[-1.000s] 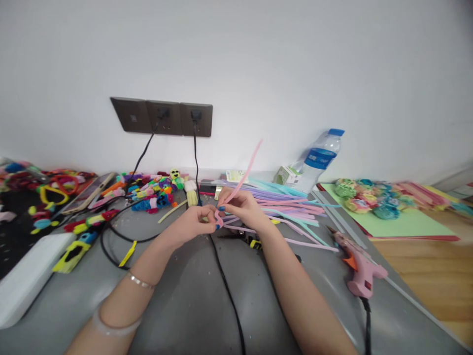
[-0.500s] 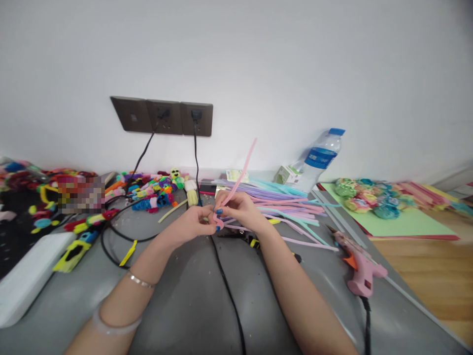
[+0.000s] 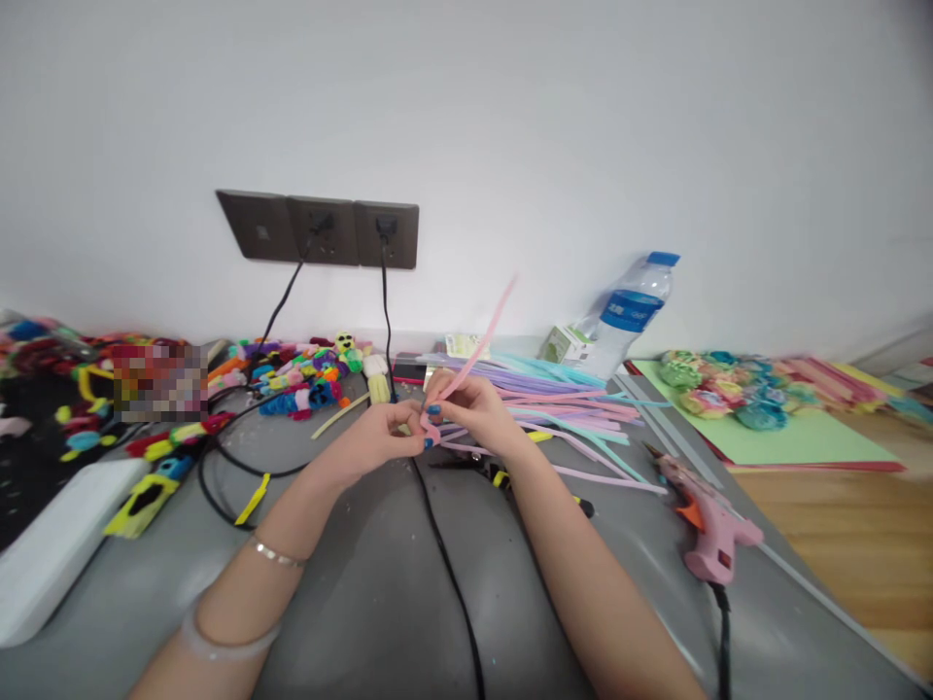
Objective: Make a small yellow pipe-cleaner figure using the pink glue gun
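A pink pipe cleaner (image 3: 490, 335) is held between my two hands, just above the grey table (image 3: 364, 583). Its lower end is bent into a small curve, while the long free end slants up to the right. My left hand (image 3: 379, 437) pinches the curved end between thumb and fingers. Closed on the same pipe cleaner a little higher is my right hand (image 3: 473, 408). The fingers partly hide the bend. Below my right wrist lie black-and-yellow pliers (image 3: 500, 476), partly covered by the arm. Pastel pipe cleaners (image 3: 575, 413) are spread behind and right of my hands.
A pink glue gun (image 3: 718, 540) lies at the right. Behind are a water bottle (image 3: 631, 316) and a small box (image 3: 569, 345). Colourful pipe-cleaner figures (image 3: 306, 389) crowd the left, near a white case (image 3: 65, 544). A black cable (image 3: 444, 554) runs across the table.
The free end of the pink pipe cleaner has swung slightly to the right. My fingers have shifted a little around the bent end, which shows a clearer curve.
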Motion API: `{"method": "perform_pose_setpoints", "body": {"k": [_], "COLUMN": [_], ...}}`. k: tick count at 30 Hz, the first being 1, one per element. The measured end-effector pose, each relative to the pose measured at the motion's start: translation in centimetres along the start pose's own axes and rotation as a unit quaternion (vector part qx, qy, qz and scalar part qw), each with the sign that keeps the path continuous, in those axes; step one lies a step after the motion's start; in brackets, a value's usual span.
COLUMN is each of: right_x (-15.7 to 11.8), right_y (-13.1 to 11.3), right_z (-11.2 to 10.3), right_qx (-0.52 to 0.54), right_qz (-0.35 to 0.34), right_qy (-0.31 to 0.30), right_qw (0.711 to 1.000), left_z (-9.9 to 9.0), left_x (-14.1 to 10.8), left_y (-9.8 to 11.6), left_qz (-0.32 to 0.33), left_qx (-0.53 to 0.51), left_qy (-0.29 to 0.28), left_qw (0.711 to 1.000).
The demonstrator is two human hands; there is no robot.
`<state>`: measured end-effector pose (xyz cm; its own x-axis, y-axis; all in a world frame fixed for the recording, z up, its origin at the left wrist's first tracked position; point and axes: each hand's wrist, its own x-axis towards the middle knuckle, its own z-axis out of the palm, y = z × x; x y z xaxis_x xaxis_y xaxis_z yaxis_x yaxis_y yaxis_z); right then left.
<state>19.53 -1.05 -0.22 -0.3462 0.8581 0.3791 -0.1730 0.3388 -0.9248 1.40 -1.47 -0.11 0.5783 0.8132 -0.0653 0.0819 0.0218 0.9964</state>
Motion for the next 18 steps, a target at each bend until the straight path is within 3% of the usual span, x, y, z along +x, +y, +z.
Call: {"method": "perform_pose_setpoints", "body": {"k": [9,13,18], "right_x": [0.6,0.7,0.6], "right_y": [1.4,1.9,1.4], "right_z": [-1.1,-1.3,-0.5], "right_qx": [-0.02,0.003,-0.015], "right_qz": [-0.034,-0.039,-0.064], "right_qy": [0.214,0.253,0.259], "right_qw": [0.976,0.967,0.964], "left_z": [-0.7,-0.8,-0.5], "left_x": [0.7,0.8,0.9], "left_y": [-0.1,-0.1,-0.3], "left_qz": [0.049,0.055,0.053], "left_qx": [-0.024,-0.033,-0.068], "left_qy": [0.18,0.225,0.239], "left_qw": [0.982,0.972,0.967]}}
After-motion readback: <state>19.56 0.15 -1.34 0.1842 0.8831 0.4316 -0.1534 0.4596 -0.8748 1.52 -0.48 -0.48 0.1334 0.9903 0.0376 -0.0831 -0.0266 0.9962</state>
